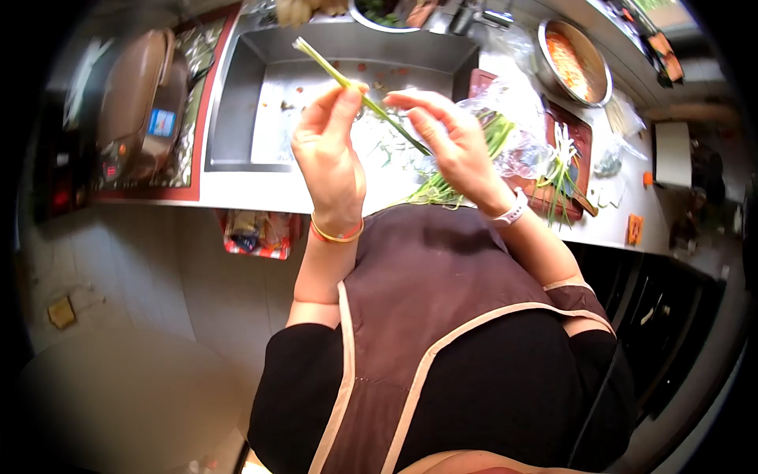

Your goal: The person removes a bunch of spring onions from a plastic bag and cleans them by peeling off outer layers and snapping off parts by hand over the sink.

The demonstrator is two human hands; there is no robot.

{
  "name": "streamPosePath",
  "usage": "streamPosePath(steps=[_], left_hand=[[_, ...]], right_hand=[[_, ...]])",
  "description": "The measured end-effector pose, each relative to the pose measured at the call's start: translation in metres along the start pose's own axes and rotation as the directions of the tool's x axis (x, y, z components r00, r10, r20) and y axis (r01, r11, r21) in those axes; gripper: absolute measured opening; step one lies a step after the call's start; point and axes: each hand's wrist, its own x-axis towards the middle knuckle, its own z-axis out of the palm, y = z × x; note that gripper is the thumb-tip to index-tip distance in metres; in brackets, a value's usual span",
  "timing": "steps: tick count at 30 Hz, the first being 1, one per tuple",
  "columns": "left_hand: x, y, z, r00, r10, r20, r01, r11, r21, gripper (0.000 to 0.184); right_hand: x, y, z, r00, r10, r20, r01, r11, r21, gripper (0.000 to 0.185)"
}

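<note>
My left hand (332, 142) pinches a green onion (325, 65) between thumb and fingers, over the front of the sink. Its pale end points up and to the left, and its green part slants down toward my right hand (452, 142). The fingers of that right hand are curved but apart, close beside the stalk, and I see nothing held in them. Below my hands, loose green leaves and stalks (438, 189) lie on the counter edge, partly behind my right hand. More green onions with white ends (562, 154) rest on a brown cutting board (583, 130) at the right.
The steel sink (237, 103) has scraps scattered in its basin. A metal bowl (604, 79) of shredded orange food stands at the back right. Clear plastic bags (521, 150) lie beside the board. A brown appliance (130, 87) sits left of the sink.
</note>
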Motion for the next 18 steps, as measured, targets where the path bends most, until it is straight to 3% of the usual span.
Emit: streamPosePath(steps=[2,3,4,5,6,8,10,12,14,16,18], left_hand=[[-0.011,-0.016,0.006,0.993,-0.055,0.102,0.051,0.998,0.041,0.013],[-0.015,-0.024,0.005,0.987,-0.045,0.157,0.023,0.99,0.138,0.014],[-0.019,-0.028,0.007,0.982,-0.119,0.145,0.094,0.981,0.168,0.014],[-0.02,-0.033,0.006,0.96,-0.167,0.223,0.118,0.968,0.22,0.018],[-0.02,-0.039,0.005,0.929,-0.218,0.298,0.135,0.952,0.275,0.022],[-0.025,-0.05,0.009,0.893,-0.344,0.291,0.233,0.905,0.356,0.027],[-0.026,-0.055,0.005,0.836,-0.431,0.34,0.268,0.861,0.432,0.039],[-0.025,-0.059,-0.004,0.807,-0.502,0.311,0.317,0.812,0.49,0.044],[-0.022,-0.063,-0.018,0.825,-0.51,0.245,0.347,0.797,0.494,0.04],[-0.018,-0.063,-0.036,0.845,-0.508,0.167,0.371,0.781,0.502,0.036],[-0.012,-0.061,-0.052,0.852,-0.514,0.101,0.401,0.764,0.506,0.038]], right_hand=[[-0.004,-0.004,0.0,1.0,0.001,-0.023,0.001,0.997,0.076,0.023],[-0.008,-0.003,-0.002,0.998,0.058,-0.035,-0.054,0.993,0.109,0.023],[-0.013,-0.002,-0.008,0.992,0.113,-0.056,-0.104,0.985,0.136,0.023],[-0.018,-0.002,-0.018,0.984,0.174,-0.038,-0.171,0.983,0.06,0.022],[-0.022,-0.001,-0.026,0.977,0.209,-0.05,-0.203,0.974,0.103,0.019],[-0.033,0.013,-0.045,0.983,0.104,-0.149,-0.114,0.992,-0.06,0.015],[-0.045,0.021,-0.072,0.938,0.161,-0.308,-0.216,0.964,-0.155,0.013],[-0.062,0.058,-0.109,0.849,-0.01,-0.529,-0.181,0.933,-0.31,0.014],[-0.082,0.076,-0.15,0.692,-0.019,-0.722,-0.414,0.808,-0.419,0.017],[-0.11,0.11,-0.193,0.64,-0.09,-0.763,-0.604,0.556,-0.572,0.021],[-0.135,0.137,-0.221,0.587,-0.031,-0.809,-0.682,0.521,-0.514,0.025]])
